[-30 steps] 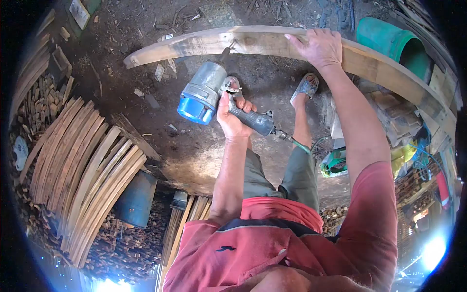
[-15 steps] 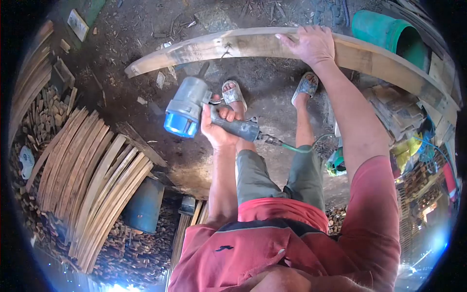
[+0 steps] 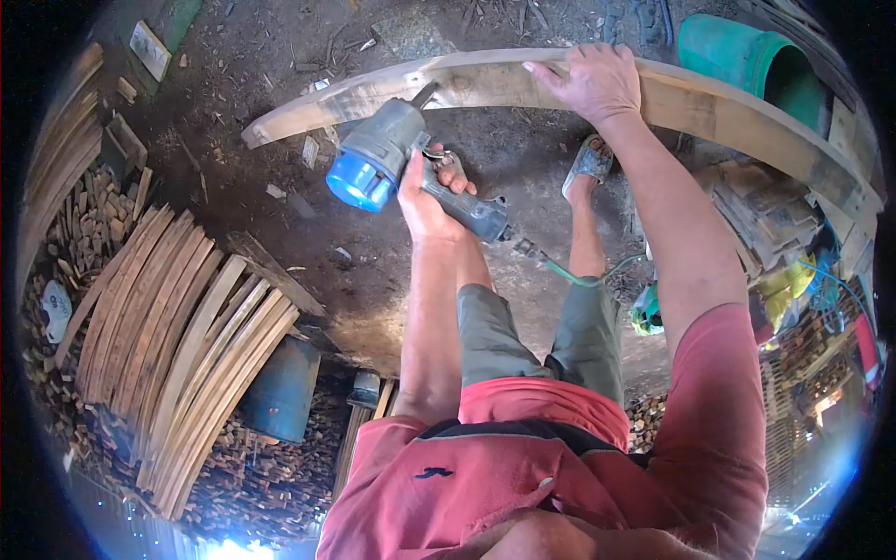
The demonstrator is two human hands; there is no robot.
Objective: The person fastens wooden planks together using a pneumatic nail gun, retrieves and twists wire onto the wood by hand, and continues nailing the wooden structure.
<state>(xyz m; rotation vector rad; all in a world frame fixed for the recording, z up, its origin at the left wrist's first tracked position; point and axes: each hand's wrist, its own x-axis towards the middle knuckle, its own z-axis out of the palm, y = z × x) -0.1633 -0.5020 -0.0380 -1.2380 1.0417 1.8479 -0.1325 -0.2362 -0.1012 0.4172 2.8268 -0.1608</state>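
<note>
Outstretched right hand (image 3: pixel 602 86) gripping board (image 3: pixel 747 123)

Open floor (image 3: pixel 238 191) lies between the nail gun (image 3: pixel 385 140) and stacked boards (image 3: pixel 177 322).

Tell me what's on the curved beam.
The right hand rests on the curved beam, hiding the wood beneath its palm. Whether the nail gun touches the beam is unclear.

Short-sleeved red shirt (image 3: pixel 504 476) with dark band (image 3: pixel 509 429), 1 small dark logo (image 3: pixel 433 473), grey-green shorts (image 3: pixel 586 341), open-toed sandals (image 3: pixel 592 161).
</note>
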